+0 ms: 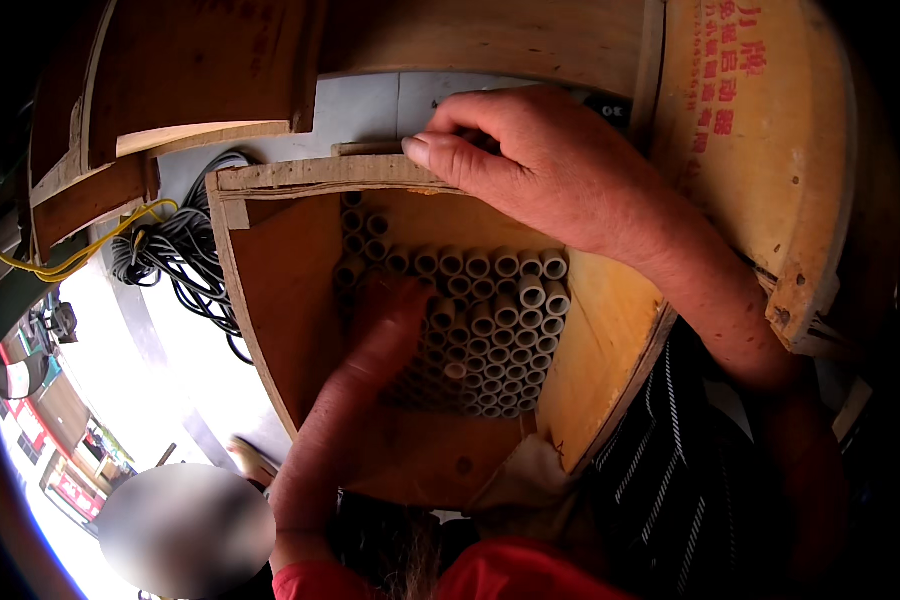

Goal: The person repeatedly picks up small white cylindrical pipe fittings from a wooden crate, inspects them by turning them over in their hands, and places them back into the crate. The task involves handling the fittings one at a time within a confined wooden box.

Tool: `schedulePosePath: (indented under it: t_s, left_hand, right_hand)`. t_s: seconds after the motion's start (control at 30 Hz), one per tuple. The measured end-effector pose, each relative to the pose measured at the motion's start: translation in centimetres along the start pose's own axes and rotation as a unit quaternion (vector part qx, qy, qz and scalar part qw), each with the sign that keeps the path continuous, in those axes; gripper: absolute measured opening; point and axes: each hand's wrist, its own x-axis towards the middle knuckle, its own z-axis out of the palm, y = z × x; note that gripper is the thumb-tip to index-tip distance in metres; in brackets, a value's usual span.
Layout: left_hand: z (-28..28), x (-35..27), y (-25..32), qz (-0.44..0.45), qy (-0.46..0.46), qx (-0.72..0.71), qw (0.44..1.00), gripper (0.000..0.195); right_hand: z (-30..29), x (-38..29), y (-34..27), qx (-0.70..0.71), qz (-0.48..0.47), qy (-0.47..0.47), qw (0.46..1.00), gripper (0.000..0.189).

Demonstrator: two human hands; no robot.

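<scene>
A wooden box [270, 178] stands before me, tilted in view, with many short pale tubes [506, 262] packed inside, their round open ends facing up. My left hand [394, 307] reaches down into the box among the tubes at its left side. It is dark and blurred, and its fingertips are hidden, so what it holds cannot be told. Across the box's far rim lies my right hand [525, 154], thumb on the edge and fingers curled over it. A few tubes stand higher than their neighbours. A piece of cloth [529, 472] hangs over the near right corner.
Coiled black cable [172, 240] and a yellow cord [82, 259] lie left of the box. More wooden boxes stand at the upper left [202, 67] and right [765, 172], the right one bearing red writing. Striped dark fabric [667, 450] is at the lower right. A blurred patch covers the lower left.
</scene>
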Motion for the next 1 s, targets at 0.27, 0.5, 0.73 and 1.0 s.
schedulePosePath:
  t_s: [0.27, 0.5, 0.73, 1.0]
  left_hand:
    - [-3.0, -0.1, -0.4, -0.019, 0.034, -0.011, 0.999, 0.033]
    - [-13.5, 1.6, 3.3, 0.084, 0.105, 0.11, 0.985, 0.036]
    - [-14.7, -2.7, 0.7, 0.086, 0.116, 0.2, 0.969, 0.033]
    - [-13.4, -3.5, 0.8, 0.053, 0.122, 0.208, 0.969, 0.029]
  right_hand:
    - [0.4, 0.2, 0.0, -0.007, -0.023, 0.01, 1.0, 0.039]
    - [0.2, 0.1, 0.1, -0.005, -0.013, 0.006, 1.0, 0.038]
    - [-0.2, 0.0, -0.2, -0.018, -0.013, 0.004, 1.0, 0.038]
    - [0.1, 0.1, -0.1, -0.01, -0.005, 0.003, 1.0, 0.04]
